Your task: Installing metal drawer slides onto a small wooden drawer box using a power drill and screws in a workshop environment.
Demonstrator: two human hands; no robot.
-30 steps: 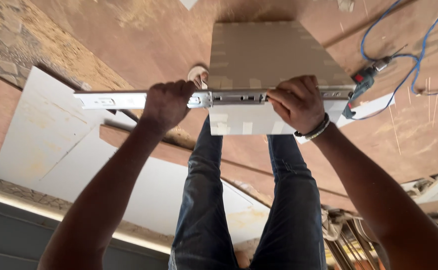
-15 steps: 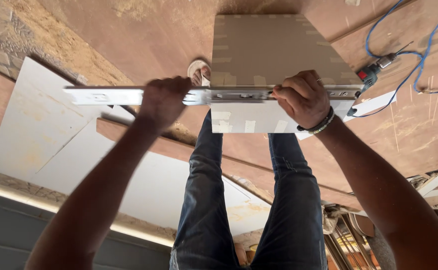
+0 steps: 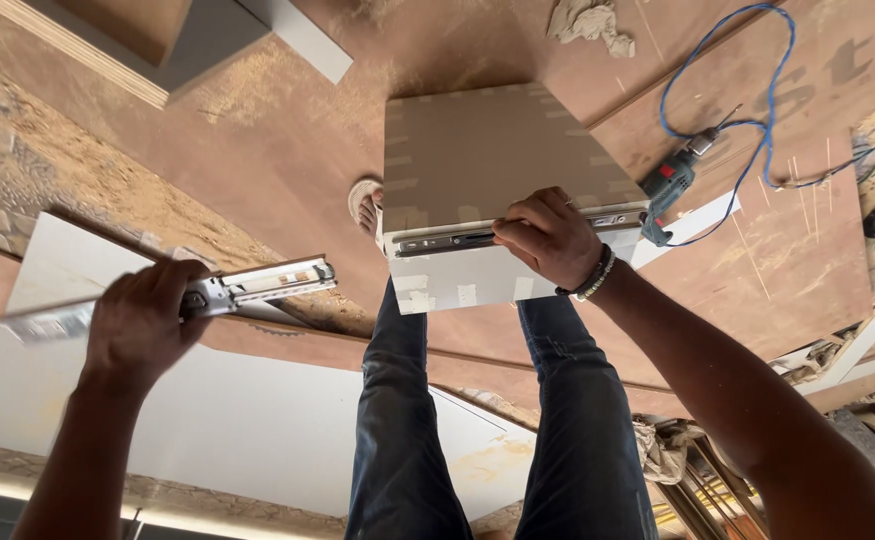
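Steel drawer slide (image 3: 258, 285), stiff and likely slick, is clenched mid-length by left hand (image 3: 143, 325) out left, while right hand (image 3: 548, 240) pinches its mate rail (image 3: 458, 240) on the beige panel (image 3: 488, 160).

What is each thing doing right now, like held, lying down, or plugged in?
Left hand: gripping the metal slide rail, lifted clear of the box.
Right hand: pressing the dark rail piece against the box.
Box: resting on the person's legs.
Drill: lying on the floor, blue cord attached.
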